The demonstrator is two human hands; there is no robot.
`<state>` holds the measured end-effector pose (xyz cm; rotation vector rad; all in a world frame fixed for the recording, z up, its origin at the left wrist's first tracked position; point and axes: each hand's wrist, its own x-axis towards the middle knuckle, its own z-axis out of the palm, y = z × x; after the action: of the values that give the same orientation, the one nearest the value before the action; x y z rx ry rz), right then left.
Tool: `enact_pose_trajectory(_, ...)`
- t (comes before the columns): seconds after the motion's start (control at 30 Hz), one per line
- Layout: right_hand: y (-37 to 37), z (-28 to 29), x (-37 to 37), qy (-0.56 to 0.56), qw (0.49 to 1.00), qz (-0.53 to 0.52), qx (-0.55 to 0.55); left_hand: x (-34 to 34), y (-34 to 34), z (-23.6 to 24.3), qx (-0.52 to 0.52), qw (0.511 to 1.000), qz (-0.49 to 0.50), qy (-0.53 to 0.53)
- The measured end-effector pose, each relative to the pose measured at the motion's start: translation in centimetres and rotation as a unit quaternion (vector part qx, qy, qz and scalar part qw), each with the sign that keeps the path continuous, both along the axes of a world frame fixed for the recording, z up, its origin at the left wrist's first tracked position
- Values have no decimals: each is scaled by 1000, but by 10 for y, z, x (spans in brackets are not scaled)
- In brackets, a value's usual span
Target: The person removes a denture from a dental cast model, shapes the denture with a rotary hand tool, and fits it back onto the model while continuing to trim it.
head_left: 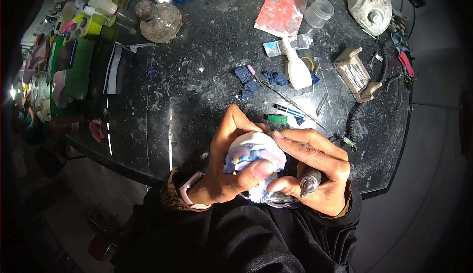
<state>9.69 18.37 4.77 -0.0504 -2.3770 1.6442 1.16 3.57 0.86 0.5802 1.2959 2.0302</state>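
Close to my body, over the near edge of the bench, my left hand [219,169] is closed around a white plaster dental model [253,139]. Blue and pinkish material covers the model's side, and my left thumb presses across it. The fingertips of my right hand [322,157] rest against the model's right side. A dark metal handpiece [310,180] lies in the right hand, between thumb and palm, with its tip pointing toward me. Below the thumbs shows more white and bluish material, partly covered, so I cannot tell whether it belongs to the same model.
On the dark bench [197,81] lie a white bottle [298,71], blue scraps [244,78], a pink-tipped rod [251,69] and a green cap [277,119]. A handpiece rest [354,73] and coiled cord [352,125] are right. A glass burner [160,22] stands far left, near green boxes [79,68].
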Motion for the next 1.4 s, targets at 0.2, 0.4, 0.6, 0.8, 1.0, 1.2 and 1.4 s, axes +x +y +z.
enact_pose_trajectory(0.2,-2,1,-1,12,999,8,36,6,-1,0,22,998,30,-41)
enact_pose_trajectory(0.4,-5,8,-5,9,1000,12,-14,6,0,0,57,997,11,-55)
enact_pose_trajectory(0.6,-3,4,-5,20,999,20,-37,7,3,-2,63,997,-2,-54)
enact_pose_trajectory(0.8,-1,3,-5,24,999,27,-24,7,-1,1,61,996,-14,-67)
enact_pose_trajectory(1.0,11,11,-2,-33,999,33,-24,0,-4,3,111,985,-76,-109)
enact_pose_trajectory(1.2,3,18,3,23,995,1,94,2,-6,2,101,987,-89,-90)
enact_pose_trajectory(1.4,-5,7,8,133,963,-52,228,2,-3,1,99,991,-84,12)
